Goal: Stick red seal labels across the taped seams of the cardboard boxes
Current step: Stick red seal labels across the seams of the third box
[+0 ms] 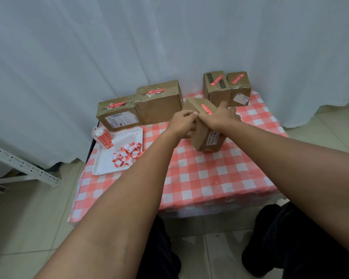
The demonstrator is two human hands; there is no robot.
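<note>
In the head view both hands meet on a cardboard box [207, 129] that stands tilted on the checked tablecloth [210, 178], near the far middle of the table. The left hand [182, 121] has its fingers curled and its fingertips [192, 113] pinched together at the box's upper left edge; whether they hold a bit of label or backing there is too small to tell. The right hand [220, 115] lies over the top of the box with fingers fairly straight, pressing down on it just beside a red seal label [207, 108] that runs across the top face, and its heel touches the left hand's fingertips. A white shipping sticker [213, 138] shows on the box's side below the right wrist. To the left of the hands sits a white tray [101, 168] holding a heap of curled label backings [127, 155], with a roll of red labels [102, 135] at its far left corner. Beyond the left hand stand two larger sealed boxes [137, 107] side by side, each with a red label on top. Beyond the right hand stand two smaller sealed boxes [227, 87], touching each other, also labelled. A white curtain [109, 47] hangs behind the table.
</note>
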